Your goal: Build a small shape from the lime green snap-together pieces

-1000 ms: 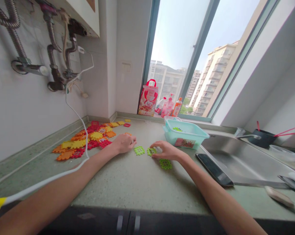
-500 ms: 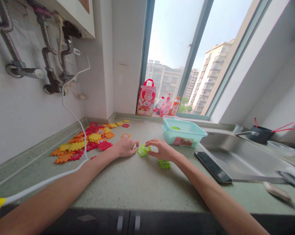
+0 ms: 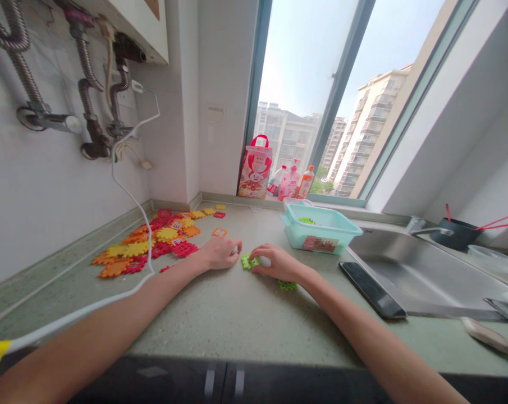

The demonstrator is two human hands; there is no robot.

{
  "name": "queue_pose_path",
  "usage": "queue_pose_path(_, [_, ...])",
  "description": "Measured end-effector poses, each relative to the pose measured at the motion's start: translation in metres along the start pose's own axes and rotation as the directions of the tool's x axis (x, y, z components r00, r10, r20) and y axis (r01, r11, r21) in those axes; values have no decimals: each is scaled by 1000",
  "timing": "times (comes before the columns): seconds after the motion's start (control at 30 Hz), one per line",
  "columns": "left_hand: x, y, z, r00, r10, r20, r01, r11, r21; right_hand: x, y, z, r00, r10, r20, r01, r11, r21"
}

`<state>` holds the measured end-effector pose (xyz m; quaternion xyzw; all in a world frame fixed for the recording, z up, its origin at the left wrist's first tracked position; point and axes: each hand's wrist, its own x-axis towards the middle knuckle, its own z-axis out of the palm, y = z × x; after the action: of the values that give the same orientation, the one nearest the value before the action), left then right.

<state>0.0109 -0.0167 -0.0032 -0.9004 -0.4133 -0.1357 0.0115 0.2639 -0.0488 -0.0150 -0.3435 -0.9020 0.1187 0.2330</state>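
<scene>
Both hands meet over a small cluster of green pieces [image 3: 249, 261] lying flat on the counter [image 3: 220, 314], in front of the teal bin [image 3: 321, 227]. The left hand [image 3: 220, 252] curls loosely with its fingertips against the left edge of the cluster; the right hand [image 3: 277, 262] pinches its right edge between thumb and fingers. Whether either hand fully grips a piece or only presses on it, I cannot tell, as the fingers hide the contact.

To do this well, I judge the pieces should be kept flat on the counter, their notched edges lined up tooth to slot, and pushed together evenly from both sides so that neither one rides up over the other.

The cluster is roughly square and lies face up; its slightly longer axis seems to run left to right, between the two hands, though its outline is partly covered. Another green piece [image 3: 287, 285] lies just beside the right wrist. A spread of red, orange and yellow pieces [image 3: 152, 241] sits well apart to the left, and a dark phone [image 3: 371, 290] rests by the sink [image 3: 426, 275]
</scene>
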Motion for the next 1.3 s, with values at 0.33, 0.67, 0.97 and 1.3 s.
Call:
queue_pose_path(0.33, [-5, 3, -4, 992, 123, 16, -119, 983, -142, 0, -1, -1, 999, 27, -17, -28, 999, -20])
queue_pose_path(0.67, [0, -11, -3, 999, 32, 4, -31, 992, -122, -4, -2, -22, 998, 56, -6, -57, 995, -79])
queue_pose_path(0.97, [-1, -28, -5, 998, -58, 8, 59, 995, -80, -33, 3, -69, 870, 342, 356, -300, 939, -168])
queue_pose_path(1.3, [-2, 0, -3, 999, 39, 17, -36, 984, -174, -8, -14, -39, 994, 106, 3, -104, 980, -171])
